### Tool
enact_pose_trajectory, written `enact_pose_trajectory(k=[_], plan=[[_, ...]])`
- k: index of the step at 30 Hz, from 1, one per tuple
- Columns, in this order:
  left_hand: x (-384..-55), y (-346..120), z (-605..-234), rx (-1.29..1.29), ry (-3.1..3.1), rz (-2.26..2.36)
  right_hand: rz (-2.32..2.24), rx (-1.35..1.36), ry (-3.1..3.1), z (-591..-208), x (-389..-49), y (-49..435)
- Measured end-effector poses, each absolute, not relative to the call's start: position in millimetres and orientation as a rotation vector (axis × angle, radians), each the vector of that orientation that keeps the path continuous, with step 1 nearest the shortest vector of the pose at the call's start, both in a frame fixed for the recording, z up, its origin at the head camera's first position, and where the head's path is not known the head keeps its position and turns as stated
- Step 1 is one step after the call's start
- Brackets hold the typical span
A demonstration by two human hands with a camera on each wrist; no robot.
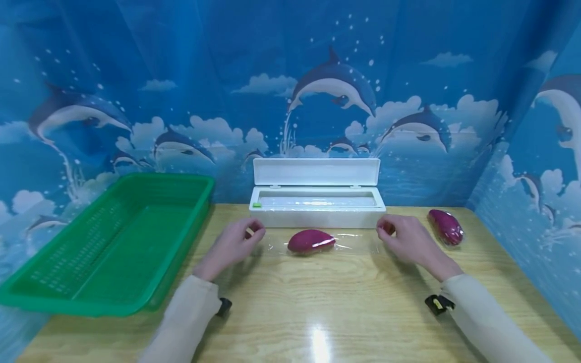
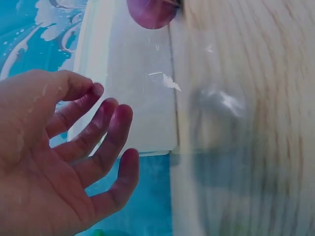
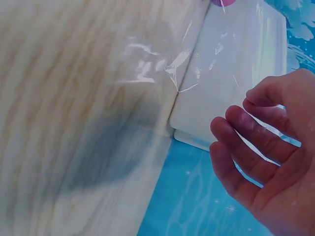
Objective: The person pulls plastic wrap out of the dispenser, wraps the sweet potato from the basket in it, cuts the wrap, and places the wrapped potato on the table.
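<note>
A purple-red sweet potato (image 1: 310, 241) lies on a strip of clear cling film (image 1: 349, 243) in front of a white cling film dispenser (image 1: 317, 219). At the film's left end, my left hand (image 1: 236, 242) pinches its edge between thumb and index finger. My right hand (image 1: 405, 239) pinches the opposite end the same way. In the left wrist view, the other fingers of the left hand (image 2: 74, 147) are spread and loosely bent. The right wrist view gives a similar look at the right hand (image 3: 275, 147), with glints on the film (image 3: 177, 71) beside it.
The dispenser's lid (image 1: 316, 172) stands open, with a green slider (image 1: 256, 205) at its left. A second sweet potato (image 1: 447, 227), wrapped in film, lies at the far right. A large green basket (image 1: 156, 282) occupies the left side. A dolphin-printed curtain (image 1: 218, 75) backs the wooden table (image 1: 281, 312).
</note>
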State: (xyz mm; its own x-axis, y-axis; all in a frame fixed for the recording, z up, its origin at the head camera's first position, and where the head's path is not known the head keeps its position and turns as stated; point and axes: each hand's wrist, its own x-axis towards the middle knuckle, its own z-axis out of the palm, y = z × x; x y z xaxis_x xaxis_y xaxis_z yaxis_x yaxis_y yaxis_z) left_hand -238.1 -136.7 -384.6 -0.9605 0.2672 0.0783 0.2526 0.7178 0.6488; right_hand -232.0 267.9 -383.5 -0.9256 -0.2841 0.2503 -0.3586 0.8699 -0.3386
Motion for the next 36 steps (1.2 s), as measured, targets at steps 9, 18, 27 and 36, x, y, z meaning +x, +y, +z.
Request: enact_pose_trajectory(k=[9, 18, 27, 36], plan=[[-248.7, -135.5, -396.4, 0.306, 2.921, 1.126, 0.566, 0.512, -2.891, -393.7, -249.3, 268.1], [-242.3, -128.1, -384.3, 0.445, 3.208, 0.935, 0.547, 0.508, -2.947, -395.2, -250.8, 273.5], [-217.4, -70.3, -378.6, 0.961, 2.987, 0.713, 0.543, 0.608, -2.907, -390.0, -236.4, 270.5], [-230.2, -57.4, -397.7, 0.876, 2.997, 0.549, 0.467, 0.972, -2.744, -392.0, -219.8, 220.7]])
